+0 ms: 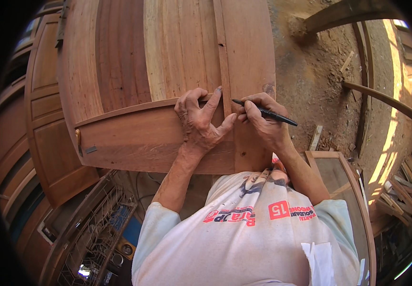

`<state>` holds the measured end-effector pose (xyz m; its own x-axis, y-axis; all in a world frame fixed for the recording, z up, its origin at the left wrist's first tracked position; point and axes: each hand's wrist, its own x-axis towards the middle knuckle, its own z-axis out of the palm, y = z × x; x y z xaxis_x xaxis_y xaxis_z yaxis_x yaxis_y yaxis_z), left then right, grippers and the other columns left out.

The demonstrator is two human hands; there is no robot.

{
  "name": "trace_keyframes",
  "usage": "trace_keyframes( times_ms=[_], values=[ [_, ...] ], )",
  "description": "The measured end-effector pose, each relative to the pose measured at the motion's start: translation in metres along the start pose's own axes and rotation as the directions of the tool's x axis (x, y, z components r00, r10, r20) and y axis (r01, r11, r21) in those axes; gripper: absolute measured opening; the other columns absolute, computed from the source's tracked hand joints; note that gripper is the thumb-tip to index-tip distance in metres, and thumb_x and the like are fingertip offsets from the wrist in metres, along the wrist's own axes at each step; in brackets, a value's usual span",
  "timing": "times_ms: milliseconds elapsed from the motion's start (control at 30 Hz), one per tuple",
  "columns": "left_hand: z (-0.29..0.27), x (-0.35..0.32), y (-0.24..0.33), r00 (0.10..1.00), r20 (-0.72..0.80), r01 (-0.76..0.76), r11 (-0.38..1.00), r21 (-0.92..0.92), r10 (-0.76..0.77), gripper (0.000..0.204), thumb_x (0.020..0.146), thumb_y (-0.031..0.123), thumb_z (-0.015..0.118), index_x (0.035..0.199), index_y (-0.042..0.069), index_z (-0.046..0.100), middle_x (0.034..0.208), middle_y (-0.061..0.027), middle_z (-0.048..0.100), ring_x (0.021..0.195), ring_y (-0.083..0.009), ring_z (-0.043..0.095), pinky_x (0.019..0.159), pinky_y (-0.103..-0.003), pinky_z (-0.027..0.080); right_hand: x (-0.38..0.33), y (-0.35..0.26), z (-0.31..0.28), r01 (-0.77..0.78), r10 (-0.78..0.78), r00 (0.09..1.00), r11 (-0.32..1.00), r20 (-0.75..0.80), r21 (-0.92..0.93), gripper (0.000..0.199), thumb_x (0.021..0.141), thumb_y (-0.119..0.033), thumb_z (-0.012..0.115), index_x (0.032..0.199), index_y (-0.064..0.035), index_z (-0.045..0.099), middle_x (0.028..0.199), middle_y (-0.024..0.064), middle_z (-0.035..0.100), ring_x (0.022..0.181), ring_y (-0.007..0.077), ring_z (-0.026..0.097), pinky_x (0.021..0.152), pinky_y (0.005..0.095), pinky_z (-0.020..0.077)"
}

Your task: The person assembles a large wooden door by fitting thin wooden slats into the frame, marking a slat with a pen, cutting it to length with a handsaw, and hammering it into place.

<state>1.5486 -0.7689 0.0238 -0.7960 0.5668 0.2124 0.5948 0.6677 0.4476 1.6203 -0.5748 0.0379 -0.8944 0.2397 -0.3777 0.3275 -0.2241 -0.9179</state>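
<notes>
Head view, looking down past a white printed shirt [258, 229]. Large wooden door panel [167, 71] lies flat ahead, built of vertical boards in mixed reddish and pale tones, with a horizontal rail [134, 138] across its near end and a narrow upright strip [222, 52] running up from the hands. Left hand [200, 125] rests on the panel where rail and strip meet: palm down, fingers spread and arched, index finger stretched up along the strip, thumb angled out to the right toward the other hand; it presses flat and grips nothing. Left forearm bare, coming up from the lower edge, elbow bent, wrist straight. Right hand [262, 119] sits just beside it, on the board right of the strip, fingers curled in a writing pinch round a black pen [265, 113]. Pen lies nearly level, tip pointing left at the wood close to the left thumb, its tail sticking out right past the knuckles. Right forearm rises from lower right, wrist cocked inward. Small metal piece [90, 149] on the rail's left part. Left of the panel, more panelled doors [44, 109] stacked. Right, dirt floor [320, 81] with sawdust and wood scraps; a glazed wooden frame [341, 190] by the right elbow. Lower left, a wire rack [96, 229].
</notes>
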Motion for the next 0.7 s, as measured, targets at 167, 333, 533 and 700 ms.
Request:
trace_keyframes(
  times_ms=[167, 333, 533, 700],
  values=[
    [-0.0007, -0.0003, 0.0007, 1.0, 0.005, 0.001, 1.0, 0.005, -0.001, 0.07, 0.08, 0.048, 0.085, 0.137, 0.011, 0.071, 0.124, -0.0107, 0.051, 0.121, -0.0312, 0.049, 0.106, -0.05, 0.034, 0.0007, 0.0036, -0.0009, 0.003, -0.003, 1.0, 1.0, 0.0, -0.01, 0.019, 0.108, -0.012, 0.063, 0.116, 0.004, 0.069, 0.098, 0.0093, 0.076, 0.085, 0.0119, 0.073, 0.076, 0.0253, 0.0609],
    [0.0009, -0.0004, -0.0001, 1.0, 0.018, 0.015, 1.0, -0.016, -0.015, 0.068, 0.078, 0.048, 0.086, 0.134, 0.01, 0.073, 0.123, -0.0104, 0.049, 0.124, -0.0317, 0.045, 0.108, -0.052, 0.032, 0.0008, 0.0028, 0.0015, 0.026, -0.026, 0.999, 1.0, -0.023, -0.001, 0.016, 0.107, -0.011, 0.063, 0.112, 0.0038, 0.069, 0.094, 0.0083, 0.076, 0.082, 0.0111, 0.073, 0.073, 0.0247, 0.0603],
    [0.0005, -0.0006, 0.0006, 1.0, 0.01, 0.022, 1.0, -0.016, -0.022, 0.068, 0.078, 0.047, 0.087, 0.134, 0.011, 0.073, 0.123, -0.0103, 0.049, 0.123, -0.0317, 0.045, 0.108, -0.052, 0.032, -0.0016, 0.0019, -0.0019, 0.056, -0.055, 0.998, 0.994, -0.013, 0.091, 0.017, 0.108, -0.012, 0.063, 0.114, 0.0034, 0.069, 0.097, 0.0097, 0.076, 0.083, 0.0126, 0.073, 0.075, 0.0259, 0.0606],
    [0.0009, 0.0001, -0.0002, 1.0, 0.013, 0.016, 1.0, -0.014, -0.016, 0.068, 0.078, 0.048, 0.086, 0.134, 0.011, 0.073, 0.122, -0.0103, 0.049, 0.123, -0.0316, 0.045, 0.108, -0.052, 0.032, 0.0, 0.0008, 0.0, 0.028, -0.027, 1.0, 0.999, -0.014, 0.017, 0.017, 0.107, -0.012, 0.064, 0.114, 0.0033, 0.068, 0.097, 0.0098, 0.076, 0.083, 0.0125, 0.073, 0.075, 0.0259, 0.0605]
  ],
)
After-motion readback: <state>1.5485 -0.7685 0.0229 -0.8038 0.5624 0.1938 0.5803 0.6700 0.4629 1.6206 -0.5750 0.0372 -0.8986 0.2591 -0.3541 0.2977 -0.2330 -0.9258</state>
